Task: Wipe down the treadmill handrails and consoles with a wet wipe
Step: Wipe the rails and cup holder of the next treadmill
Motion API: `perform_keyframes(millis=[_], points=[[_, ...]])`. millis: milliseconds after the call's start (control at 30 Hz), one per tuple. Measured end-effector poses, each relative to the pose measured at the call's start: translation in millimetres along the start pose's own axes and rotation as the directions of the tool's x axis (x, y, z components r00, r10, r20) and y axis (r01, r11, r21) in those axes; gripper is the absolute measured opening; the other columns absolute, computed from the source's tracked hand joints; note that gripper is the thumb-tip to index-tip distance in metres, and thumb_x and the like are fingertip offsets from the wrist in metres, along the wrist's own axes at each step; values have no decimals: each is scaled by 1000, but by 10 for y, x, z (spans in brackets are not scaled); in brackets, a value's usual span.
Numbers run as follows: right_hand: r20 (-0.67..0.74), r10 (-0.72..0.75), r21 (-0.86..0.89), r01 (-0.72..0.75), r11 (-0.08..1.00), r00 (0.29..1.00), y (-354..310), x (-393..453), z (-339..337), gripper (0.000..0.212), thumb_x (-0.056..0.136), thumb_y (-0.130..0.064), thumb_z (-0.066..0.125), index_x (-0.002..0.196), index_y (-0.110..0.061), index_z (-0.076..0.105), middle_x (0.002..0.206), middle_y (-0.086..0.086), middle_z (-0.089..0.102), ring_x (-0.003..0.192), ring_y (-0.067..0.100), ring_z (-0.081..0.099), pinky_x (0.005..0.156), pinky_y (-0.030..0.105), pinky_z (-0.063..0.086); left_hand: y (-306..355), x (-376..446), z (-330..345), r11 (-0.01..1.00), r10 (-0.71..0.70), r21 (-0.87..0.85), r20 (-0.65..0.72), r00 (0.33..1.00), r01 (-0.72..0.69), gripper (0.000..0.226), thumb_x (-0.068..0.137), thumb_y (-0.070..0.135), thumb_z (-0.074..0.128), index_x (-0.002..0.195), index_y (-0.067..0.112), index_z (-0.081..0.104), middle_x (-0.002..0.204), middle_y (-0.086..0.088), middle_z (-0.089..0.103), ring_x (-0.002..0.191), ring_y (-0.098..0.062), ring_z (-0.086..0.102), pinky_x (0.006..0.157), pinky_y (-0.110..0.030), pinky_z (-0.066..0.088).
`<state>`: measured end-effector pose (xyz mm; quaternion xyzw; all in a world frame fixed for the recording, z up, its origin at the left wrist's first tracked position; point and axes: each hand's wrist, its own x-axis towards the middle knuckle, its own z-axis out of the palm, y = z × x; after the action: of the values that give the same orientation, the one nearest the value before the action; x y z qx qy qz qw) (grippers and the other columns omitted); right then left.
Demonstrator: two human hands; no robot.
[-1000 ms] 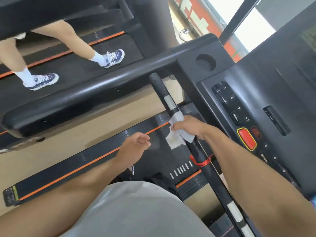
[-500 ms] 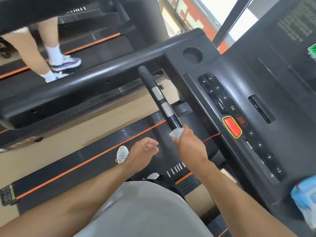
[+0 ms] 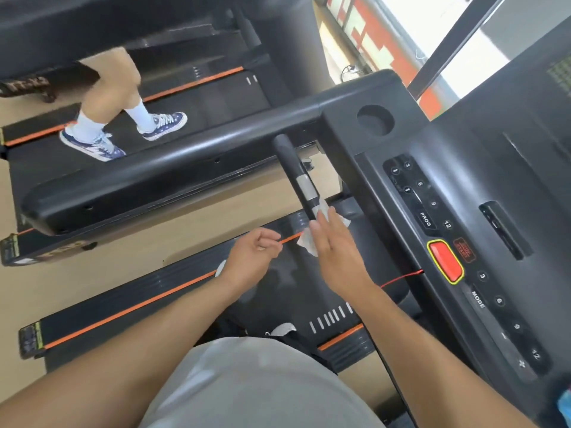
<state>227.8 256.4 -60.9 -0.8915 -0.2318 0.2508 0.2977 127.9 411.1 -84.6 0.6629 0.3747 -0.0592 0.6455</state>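
Note:
A black inner handle bar with a silver sensor band juts out from the treadmill console. The white wet wipe is draped over the bar just below that band. My right hand lies over it with straight fingers, pressing the wipe against the bar. To its left my left hand hovers above the belt, loosely curled and holding nothing. The long black side handrail runs away to the left of the console.
The console carries a red stop button, number keys and a round cup holder. A red safety cord hangs from it. A person in blue sneakers walks on the neighbouring treadmill. A blue packet shows at the bottom right.
My right hand has slid back up the bar toward the silver band, and its fingers have straightened from a grip. The left hand has stayed about where it was.

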Motion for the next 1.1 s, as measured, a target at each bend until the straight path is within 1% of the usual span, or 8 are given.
perform_keyframes(millis=[167, 300, 500, 600, 667, 767, 933, 1100], points=[[-50, 27, 7, -27, 1000, 998, -24, 585, -26, 57, 105, -22, 50, 158, -27, 31, 151, -10, 46, 135, 8, 44, 112, 23, 35, 336, 425, -248, 999, 38, -10, -11, 999, -38, 16, 91, 9, 64, 100, 21, 70, 82, 7, 74, 79, -9, 67, 68, -15, 50], [-68, 112, -47, -115, 992, 991, -276, 1140, 32, 55, 103, -36, 55, 154, -26, 38, 146, -3, 55, 132, 17, 49, 103, 30, 37, 711, 725, -466, 992, 127, -7, 12, 992, -127, 18, 94, -1, 61, 109, 4, 69, 92, -5, 72, 70, 3, 64, 64, -4, 43], [-494, 375, 581, -23, 814, 785, -721, 1664, 24, 22, 99, -42, 54, 90, -36, 73, 86, -19, 66, 87, 4, 59, 87, 28, 48, 1066, 1122, -682, 956, 275, 82, 76, 959, -280, 20, 92, 12, 66, 95, 33, 66, 94, 5, 74, 93, -13, 70, 85, -21, 49], [-149, 248, 221, -212, 952, 957, -738, 1844, 54, 27, 92, -50, 60, 108, -28, 64, 94, -14, 58, 92, 17, 54, 84, 36, 45, 1244, 1238, -807, 908, 417, 18, 59, 907, -419, 22, 90, 11, 66, 99, 31, 65, 89, 8, 73, 92, -14, 70, 85, -25, 51], [42, 297, -106, -291, 951, 954, -741, 1906, 59, 55, 89, -48, 71, 129, -14, 52, 108, -2, 59, 98, 23, 55, 80, 38, 44, 1364, 1345, -894, 872, 489, 5, 28, 872, -489, 24, 91, 8, 65, 102, 29, 65, 88, 10, 72, 90, -10, 70, 84, -20, 50], [100, 314, -239, -283, 929, 944, -813, 2118, -1, 51, 90, -48, 70, 121, -11, 54, 99, -1, 57, 97, 27, 61, 74, 36, 44, 1518, 1627, -943, 812, 570, 127, 39, 821, -570, 25, 92, 10, 63, 106, 31, 61, 92, 14, 71, 94, -4, 66, 90, -18, 48], [349, 319, 97, -373, 923, 881, -777, 2372, -245, 34, 81, -55, 78, 93, -25, 68, 93, -11, 73, 98, 12, 68, 91, 30, 51, 1652, 2062, -765, 706, 572, 386, 182, 800, -593, 21, 99, 32, 56, 118, 23, 60, 115, 10, 62, 112, -13, 55, 97, -40, 48], [492, 254, 502, -510, 698, 833, -571, 2295, -170, 43, 85, -52, 72, 94, -10, 72, 87, 4, 76, 79, 16, 72, 78, 34, 54, 1630, 2153, -712, 657, 584, 463, 186, 790, -594, 26, 103, 42, 43, 116, 26, 59, 117, 10, 59, 111, -16, 56, 91, -44, 49]])
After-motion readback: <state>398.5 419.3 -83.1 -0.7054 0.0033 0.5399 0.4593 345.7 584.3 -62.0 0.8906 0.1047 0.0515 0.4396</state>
